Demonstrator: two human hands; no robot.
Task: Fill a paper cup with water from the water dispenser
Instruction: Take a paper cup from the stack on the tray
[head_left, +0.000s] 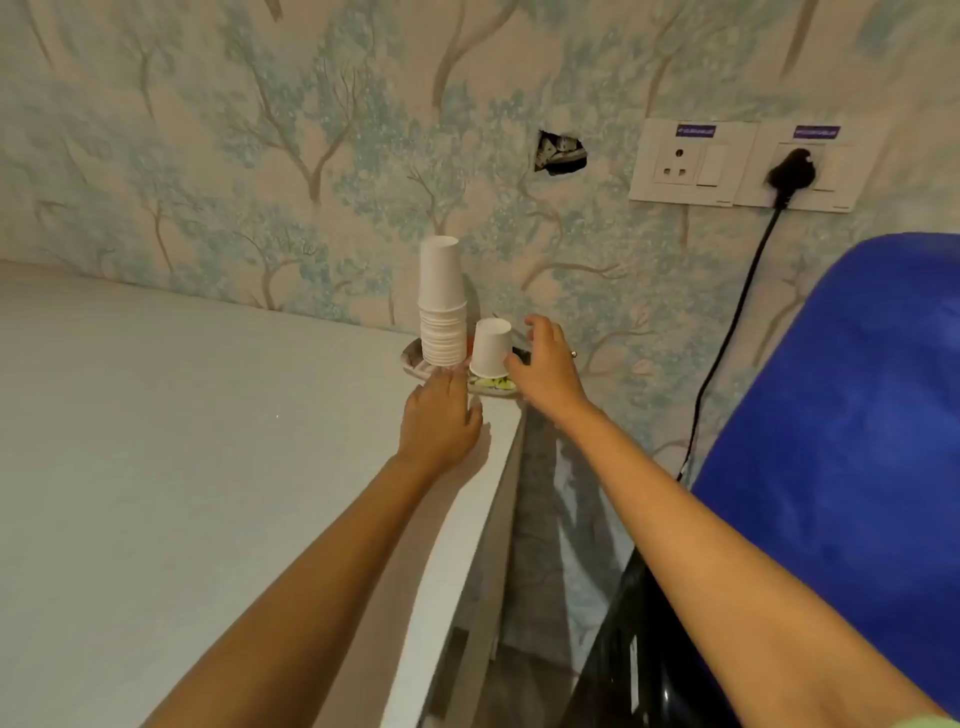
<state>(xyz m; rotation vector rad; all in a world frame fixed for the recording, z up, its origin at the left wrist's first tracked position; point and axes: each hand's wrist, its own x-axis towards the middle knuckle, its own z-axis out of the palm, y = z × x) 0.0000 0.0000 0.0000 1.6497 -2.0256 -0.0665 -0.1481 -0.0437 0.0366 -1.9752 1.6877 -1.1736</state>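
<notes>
A stack of upside-down white paper cups (441, 306) stands on a small patterned tray (413, 364) at the far right corner of a white counter (208, 441). A single upside-down paper cup (491, 347) sits just right of the stack. My right hand (545, 369) hovers beside that cup on its right, fingers apart, thumb close to its base, holding nothing. My left hand (439, 415) lies flat on the counter in front of the stack, fingertips at the tray's edge. The big blue water bottle (841, 441) of the dispenser fills the right side.
Patterned wallpaper covers the wall, with a hole (561, 153) in it. Two wall sockets (748, 166) hold a black plug and cable (727, 332) that runs down behind the bottle. A narrow gap separates the counter's right edge from the dark dispenser body (623, 649).
</notes>
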